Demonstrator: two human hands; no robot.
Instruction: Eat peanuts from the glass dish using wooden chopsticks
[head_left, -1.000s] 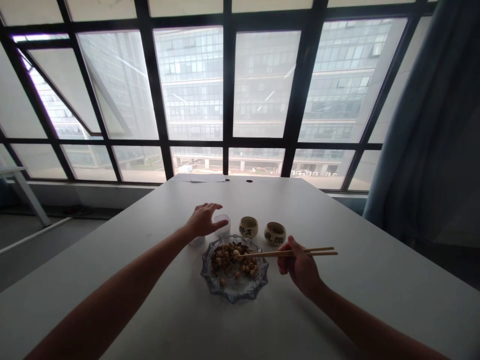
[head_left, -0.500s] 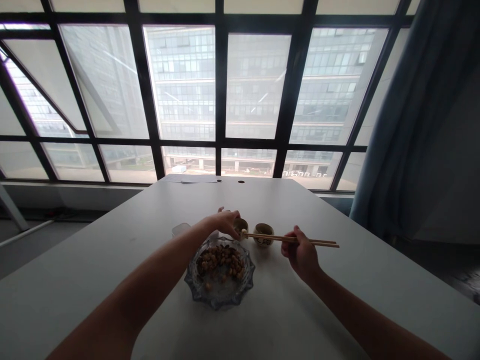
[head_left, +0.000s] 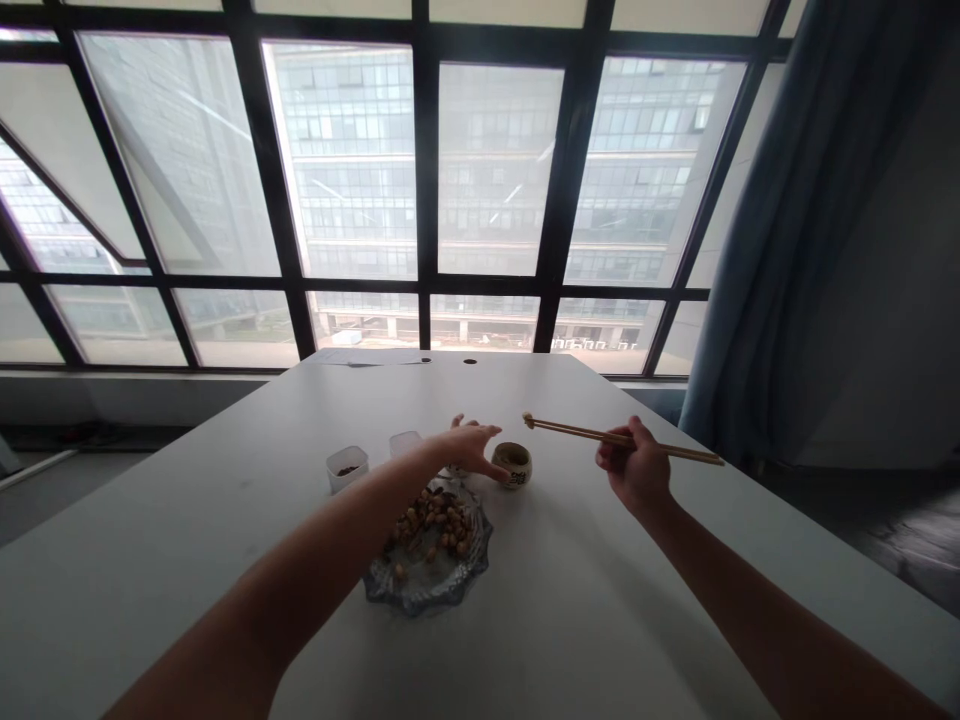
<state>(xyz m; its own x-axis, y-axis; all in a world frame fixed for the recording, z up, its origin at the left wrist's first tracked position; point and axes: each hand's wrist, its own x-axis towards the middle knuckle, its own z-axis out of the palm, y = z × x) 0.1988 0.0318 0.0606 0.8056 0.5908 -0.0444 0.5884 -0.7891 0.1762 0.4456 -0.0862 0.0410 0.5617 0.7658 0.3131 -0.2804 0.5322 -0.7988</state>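
Observation:
My right hand [head_left: 636, 470] is closed around a pair of wooden chopsticks [head_left: 574, 431]. Their tips pinch a small pale piece [head_left: 528, 420], perhaps a nut, above the table. My left hand [head_left: 474, 448] has its fingers apart. Its thumb reaches the left side of a small patterned cup [head_left: 513, 467] with dark lettering; whether they touch I cannot tell. Another small cup [head_left: 454, 470] is mostly hidden under that hand. Below my left forearm, a scalloped glass bowl [head_left: 427, 606] holds many brown nuts [head_left: 450, 520].
Left of my forearm stands a clear plastic container [head_left: 346, 482] with dark bits in it. Another clear container [head_left: 405, 442] is partly covered by the arm. The white table [head_left: 585, 600] runs to the windows; papers [head_left: 367, 357] lie at its far edge.
My right hand has lifted the chopsticks and the pale piece away from the cups, up and to the right. My left hand has moved off the left cup toward the right one. The view has turned slightly rightward.

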